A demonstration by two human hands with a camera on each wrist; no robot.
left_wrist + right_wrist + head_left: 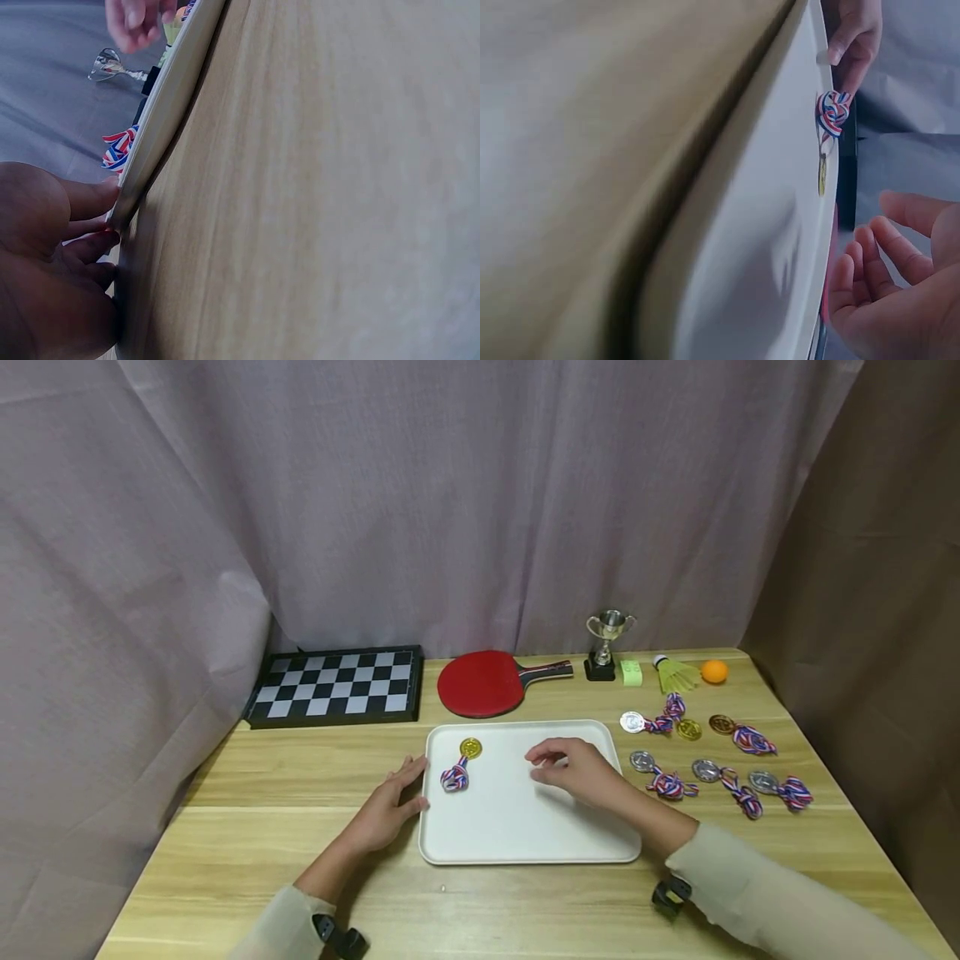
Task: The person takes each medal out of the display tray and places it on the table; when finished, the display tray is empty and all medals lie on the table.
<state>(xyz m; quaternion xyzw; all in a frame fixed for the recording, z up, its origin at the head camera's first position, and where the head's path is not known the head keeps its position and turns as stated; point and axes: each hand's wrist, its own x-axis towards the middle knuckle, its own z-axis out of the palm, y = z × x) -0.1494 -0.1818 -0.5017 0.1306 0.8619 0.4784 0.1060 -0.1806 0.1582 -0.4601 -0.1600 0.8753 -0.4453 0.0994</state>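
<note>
A white tray [517, 852] lies on the wooden table. On its left part is a gold medal [471, 748] with a bundled red, white and blue ribbon [454, 778]. My left hand [384, 810] touches the tray's left rim with thumb and fingers, also seen at the rim by the left wrist view. Above the right half of the tray hovers my right hand [577, 770], fingers loosely bent, holding nothing. In the right wrist view a gap separates the right hand [900, 277] from the tray surface.
Right of the tray lie several ribboned medals, among them a silver one [632, 722] and a bronze-coloured one [722, 724]. Along the back stand or lie a chessboard [337, 685], red table tennis paddle [480, 683], trophy cup [606, 643], light green block [632, 673], shuttlecock [677, 676] and orange ball [714, 672].
</note>
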